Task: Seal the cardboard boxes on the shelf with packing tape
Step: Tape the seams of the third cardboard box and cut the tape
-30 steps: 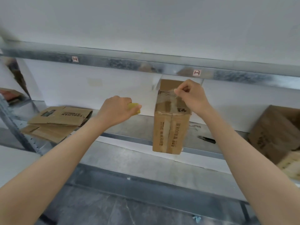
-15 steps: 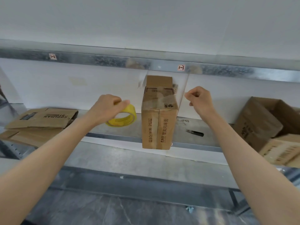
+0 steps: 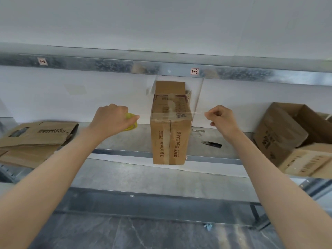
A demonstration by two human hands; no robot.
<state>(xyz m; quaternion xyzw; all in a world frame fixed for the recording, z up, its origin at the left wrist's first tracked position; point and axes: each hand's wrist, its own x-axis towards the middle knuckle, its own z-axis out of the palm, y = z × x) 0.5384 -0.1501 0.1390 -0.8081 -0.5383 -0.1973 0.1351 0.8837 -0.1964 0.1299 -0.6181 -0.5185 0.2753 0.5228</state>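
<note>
At centre, on the metal shelf's (image 3: 125, 141) front edge: upright cardboard box (image 3: 169, 137), clear tape strip (image 3: 197, 112) stretched over its top. At 9 o'clock, left hand (image 3: 112, 121) clasping yellow tape roll (image 3: 132, 123); at 3 o'clock, right hand (image 3: 221, 117) pinching the strip's end. Farther out: flattened cartons (image 3: 36, 139) at 9, black cutter (image 3: 212, 144) and open boxes (image 3: 291, 135) at 3.

R hand (image 3: 221, 117) has left the top of the upright brown cardboard box (image 3: 170, 137) and now pinches the clear tape strip (image 3: 197, 113) out to its right. L hand (image 3: 112, 119) has turned, so the yellow tape roll (image 3: 131, 121) is mostly hidden.
</note>
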